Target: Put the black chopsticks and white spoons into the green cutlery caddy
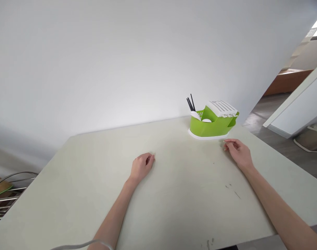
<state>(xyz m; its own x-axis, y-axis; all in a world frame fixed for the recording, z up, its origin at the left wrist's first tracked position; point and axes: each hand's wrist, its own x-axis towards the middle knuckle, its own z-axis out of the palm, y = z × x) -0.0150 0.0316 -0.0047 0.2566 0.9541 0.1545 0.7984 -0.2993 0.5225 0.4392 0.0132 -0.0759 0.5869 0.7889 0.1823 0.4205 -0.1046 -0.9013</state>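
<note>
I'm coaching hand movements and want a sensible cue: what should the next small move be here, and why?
I'd suggest easing the right hand forward and slightly left to the green caddy. It seems the better choice: its fingertips lie just in front of the caddy's white base and no object shows in it, while the left hand is farther off over the table.

Lane mid-frame, block at right

The tabletop (183,194) gives passage at left and, in the middle, between the left hand (142,164) and right hand (238,152). Right of centre, the green holder (209,128) obstructs, black sticks (193,103) jutting up, just beside the right hand; the wall (122,66) bars the top.
</note>
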